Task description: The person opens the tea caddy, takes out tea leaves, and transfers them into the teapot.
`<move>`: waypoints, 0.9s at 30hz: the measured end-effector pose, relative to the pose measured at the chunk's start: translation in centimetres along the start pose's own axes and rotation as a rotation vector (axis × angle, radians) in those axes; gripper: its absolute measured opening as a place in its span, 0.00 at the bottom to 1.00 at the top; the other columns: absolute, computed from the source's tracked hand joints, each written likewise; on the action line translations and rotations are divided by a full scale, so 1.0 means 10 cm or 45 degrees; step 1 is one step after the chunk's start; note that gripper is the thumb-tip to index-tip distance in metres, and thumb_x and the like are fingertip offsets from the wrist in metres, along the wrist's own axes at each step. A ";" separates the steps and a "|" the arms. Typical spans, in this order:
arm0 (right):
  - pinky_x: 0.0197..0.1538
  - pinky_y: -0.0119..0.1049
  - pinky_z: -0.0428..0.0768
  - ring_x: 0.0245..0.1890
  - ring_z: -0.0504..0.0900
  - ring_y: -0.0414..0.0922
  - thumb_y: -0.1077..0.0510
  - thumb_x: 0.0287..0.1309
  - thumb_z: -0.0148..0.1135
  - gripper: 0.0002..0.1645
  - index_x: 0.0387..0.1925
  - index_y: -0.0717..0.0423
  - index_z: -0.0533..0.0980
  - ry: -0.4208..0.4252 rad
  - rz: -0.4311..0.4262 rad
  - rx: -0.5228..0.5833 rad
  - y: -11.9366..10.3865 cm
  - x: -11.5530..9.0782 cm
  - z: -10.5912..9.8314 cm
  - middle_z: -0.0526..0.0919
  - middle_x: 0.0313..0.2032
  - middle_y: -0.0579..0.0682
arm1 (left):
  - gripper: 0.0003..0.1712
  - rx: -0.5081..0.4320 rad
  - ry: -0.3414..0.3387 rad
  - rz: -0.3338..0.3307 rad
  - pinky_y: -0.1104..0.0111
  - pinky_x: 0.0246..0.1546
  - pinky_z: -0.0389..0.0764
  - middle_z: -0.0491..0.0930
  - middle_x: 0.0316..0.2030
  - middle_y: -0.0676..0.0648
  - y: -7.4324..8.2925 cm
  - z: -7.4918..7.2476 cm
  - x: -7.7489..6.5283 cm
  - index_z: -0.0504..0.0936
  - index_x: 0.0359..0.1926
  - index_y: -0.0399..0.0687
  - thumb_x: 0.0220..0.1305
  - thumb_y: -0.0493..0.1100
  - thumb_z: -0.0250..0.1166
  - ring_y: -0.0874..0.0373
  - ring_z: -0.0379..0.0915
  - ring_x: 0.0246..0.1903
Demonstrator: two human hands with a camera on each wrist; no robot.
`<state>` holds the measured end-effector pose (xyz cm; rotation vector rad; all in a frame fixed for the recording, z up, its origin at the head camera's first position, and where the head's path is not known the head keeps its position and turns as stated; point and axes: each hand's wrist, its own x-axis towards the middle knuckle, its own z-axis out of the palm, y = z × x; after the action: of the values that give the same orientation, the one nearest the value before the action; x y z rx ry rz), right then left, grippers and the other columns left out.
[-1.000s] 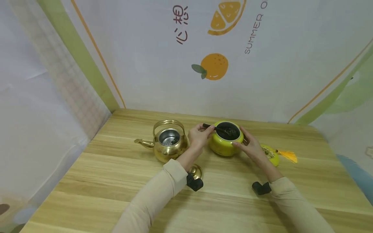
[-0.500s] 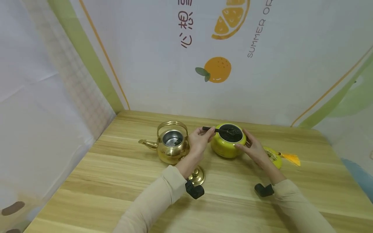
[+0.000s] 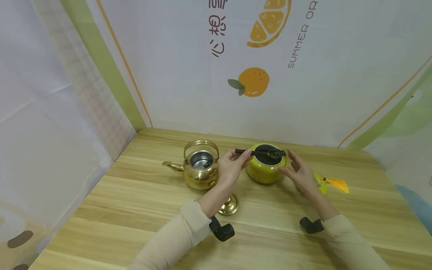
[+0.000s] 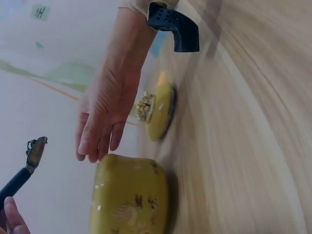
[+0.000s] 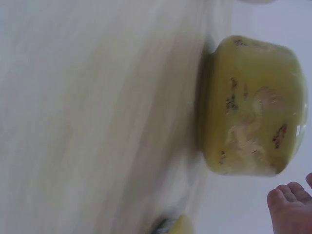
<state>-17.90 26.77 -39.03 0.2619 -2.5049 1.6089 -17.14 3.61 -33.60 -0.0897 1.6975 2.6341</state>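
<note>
My left hand [image 3: 231, 168] pinches the dark handle of a tea scoop [image 3: 243, 151], which lies across the mouth of a yellow jar [image 3: 264, 174]. Dark tea leaves [image 3: 277, 153] are heaped on the scoop's head, near the jar's right rim. In the left wrist view the scoop [image 4: 35, 153] shows a metal head with leaves on it. Just right of the jar, my right hand [image 3: 302, 176] holds nothing, its fingers relaxed and apart from the wall. To the left stands a brass teapot [image 3: 199, 179], lidless, a few dark leaves in its perforated strainer [image 3: 200, 164].
The brass teapot lid [image 3: 229, 206] lies on the wooden table [image 3: 263, 240] below my left wrist. Behind my right hand is the yellow jar lid [image 3: 322, 186] with an orange tassel [image 3: 338, 185]. A printed cloth [image 3: 189, 97] hangs along the table's back edge.
The scoop's head has risen out of the jar with leaves on it, toward the right rim. My right hand has let go of the jar and shifted slightly right.
</note>
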 end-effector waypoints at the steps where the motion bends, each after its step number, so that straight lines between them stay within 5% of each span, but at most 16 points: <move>1: 0.70 0.42 0.56 0.70 0.52 0.60 0.62 0.57 0.64 0.45 0.70 0.67 0.51 0.011 -0.017 -0.003 -0.01 0.00 0.01 0.53 0.70 0.65 | 0.13 -0.011 -0.005 0.002 0.68 0.42 0.83 0.85 0.35 0.42 0.02 -0.01 -0.02 0.79 0.40 0.36 0.55 0.38 0.69 0.59 0.84 0.32; 7: 0.64 0.19 0.60 0.68 0.56 0.59 0.64 0.55 0.65 0.43 0.68 0.67 0.55 0.041 -0.095 0.061 -0.14 -0.01 0.09 0.57 0.68 0.64 | 0.13 -0.031 -0.005 0.030 0.67 0.42 0.83 0.85 0.33 0.44 0.14 -0.10 -0.13 0.80 0.39 0.35 0.54 0.38 0.70 0.61 0.83 0.30; 16: 0.62 0.18 0.62 0.66 0.60 0.61 0.68 0.53 0.65 0.39 0.65 0.71 0.60 0.003 -0.241 0.049 -0.31 0.04 0.30 0.62 0.65 0.67 | 0.10 0.011 -0.003 0.073 0.73 0.37 0.83 0.84 0.29 0.51 0.31 -0.38 -0.25 0.80 0.38 0.39 0.56 0.39 0.69 0.62 0.83 0.31; 27: 0.62 0.21 0.66 0.65 0.64 0.59 0.69 0.53 0.64 0.37 0.64 0.71 0.61 -0.135 -0.324 0.099 -0.44 0.14 0.63 0.65 0.63 0.67 | 0.04 0.019 0.109 0.125 0.76 0.31 0.82 0.84 0.25 0.53 0.51 -0.87 -0.38 0.79 0.34 0.44 0.58 0.38 0.67 0.63 0.82 0.28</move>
<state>-18.52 19.13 -37.45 0.6630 -2.3678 1.6278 -13.18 -6.36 -32.38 -0.1236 1.7917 2.7247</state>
